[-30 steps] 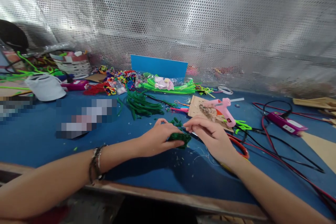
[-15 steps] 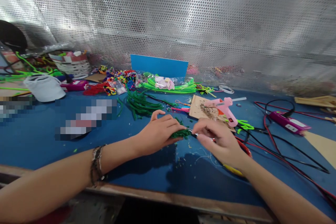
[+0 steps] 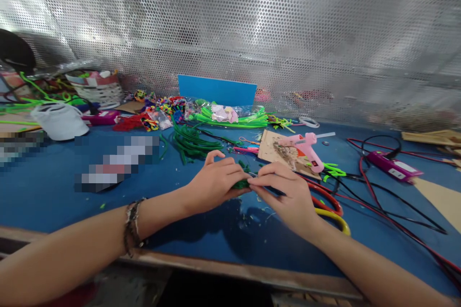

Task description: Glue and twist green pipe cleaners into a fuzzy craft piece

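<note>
My left hand (image 3: 214,183) is closed around a small dark green pipe-cleaner piece (image 3: 242,183) held just above the blue table (image 3: 65,196). My right hand (image 3: 288,196) meets it from the right, fingers pinched on a thin metal tool whose tip touches the green piece; the rest of the tool is hidden under my fingers. Red and yellow handles (image 3: 329,208) lie on the table just beyond my right wrist. Green fuzz scraps (image 3: 248,218) are scattered on the table below both hands.
A pink glue gun (image 3: 306,147) rests on cardboard (image 3: 273,148) behind my hands. Dark green pipe cleaners (image 3: 192,141) and bright green ones (image 3: 230,120) lie further back. Red and black cables (image 3: 382,206) run to the right, beside a purple device (image 3: 392,167). A perforated metal screen (image 3: 252,43) closes the back.
My right hand drew back from the green piece, then came in against it again. My left hand's fingers shifted over the piece and lifted it slightly.
</note>
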Available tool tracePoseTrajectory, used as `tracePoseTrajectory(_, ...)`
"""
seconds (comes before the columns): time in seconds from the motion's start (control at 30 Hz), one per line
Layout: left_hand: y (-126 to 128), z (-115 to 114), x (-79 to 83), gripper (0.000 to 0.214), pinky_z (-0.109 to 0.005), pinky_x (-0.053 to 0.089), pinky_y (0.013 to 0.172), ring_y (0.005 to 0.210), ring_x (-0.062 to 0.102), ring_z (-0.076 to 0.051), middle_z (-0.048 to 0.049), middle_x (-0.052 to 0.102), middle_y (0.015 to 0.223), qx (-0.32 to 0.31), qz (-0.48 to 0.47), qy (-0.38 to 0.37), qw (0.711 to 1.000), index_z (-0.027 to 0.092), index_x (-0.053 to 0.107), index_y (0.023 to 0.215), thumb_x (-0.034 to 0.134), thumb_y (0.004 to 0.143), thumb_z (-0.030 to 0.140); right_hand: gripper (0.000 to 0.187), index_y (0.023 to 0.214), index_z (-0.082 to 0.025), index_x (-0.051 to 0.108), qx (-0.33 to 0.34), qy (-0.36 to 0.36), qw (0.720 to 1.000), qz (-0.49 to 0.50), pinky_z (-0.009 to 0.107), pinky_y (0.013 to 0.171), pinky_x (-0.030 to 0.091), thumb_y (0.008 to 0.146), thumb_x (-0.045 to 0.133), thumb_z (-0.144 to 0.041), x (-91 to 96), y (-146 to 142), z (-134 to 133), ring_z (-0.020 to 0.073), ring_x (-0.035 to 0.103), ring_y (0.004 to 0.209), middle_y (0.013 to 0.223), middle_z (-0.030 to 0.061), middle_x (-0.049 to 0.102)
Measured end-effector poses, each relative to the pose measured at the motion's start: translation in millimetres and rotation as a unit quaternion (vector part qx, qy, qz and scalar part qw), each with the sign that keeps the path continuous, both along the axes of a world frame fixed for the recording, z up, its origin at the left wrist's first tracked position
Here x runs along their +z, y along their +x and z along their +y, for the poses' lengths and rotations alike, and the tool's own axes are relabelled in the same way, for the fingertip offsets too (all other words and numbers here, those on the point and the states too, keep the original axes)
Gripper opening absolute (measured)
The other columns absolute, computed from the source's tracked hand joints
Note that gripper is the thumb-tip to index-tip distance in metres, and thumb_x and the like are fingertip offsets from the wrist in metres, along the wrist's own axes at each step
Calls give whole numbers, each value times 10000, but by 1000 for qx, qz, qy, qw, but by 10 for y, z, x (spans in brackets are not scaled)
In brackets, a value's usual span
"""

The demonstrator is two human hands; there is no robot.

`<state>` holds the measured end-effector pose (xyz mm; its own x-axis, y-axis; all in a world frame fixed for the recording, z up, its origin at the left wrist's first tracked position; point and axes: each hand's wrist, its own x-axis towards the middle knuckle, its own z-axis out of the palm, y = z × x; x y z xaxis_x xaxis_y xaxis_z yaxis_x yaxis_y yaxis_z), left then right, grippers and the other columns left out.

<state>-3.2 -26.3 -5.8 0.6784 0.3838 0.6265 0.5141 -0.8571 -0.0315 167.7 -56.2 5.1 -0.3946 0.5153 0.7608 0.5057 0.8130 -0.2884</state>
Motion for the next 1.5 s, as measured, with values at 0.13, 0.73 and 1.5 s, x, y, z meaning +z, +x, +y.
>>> tracePoseTrajectory(0.13, 1, -2, 14, 179, -304, 194, 758, 706, 503, -103, 38, 625, 762, 5, 0, -22, 1000, 197, 567, 844, 441, 828, 324, 74, 695, -175, 587, -18, -64, 998, 17, 229, 591, 434, 736, 540, -135, 67, 6, -30, 104, 533, 634, 682, 9, 567)
tracePoseTrajectory(0.73, -5, -6, -27, 223, -302, 209, 740, 653, 480, -116, 15, 600, 651, -4, 14, 13, 1000, 163, 581, 764, 438, 824, 323, 134, 874, -175, 556, 23, -9, 996, -80, 258, 702, 427, 742, 545, -195, 37, 37, 10, 135, 518, 785, 830, 50, 565)
tracePoseTrajectory(1.5, 4, -36, 2, 340, -294, 212, 706, 567, 435, -89, 45, 601, 577, 34, -26, -49, 998, 196, 602, 650, 418, 810, 434, 120, 754, -188, 567, -30, -170, 982, 78, 244, 664, 436, 791, 454, -180, 111, 36, -13, 121, 541, 717, 743, 18, 589)
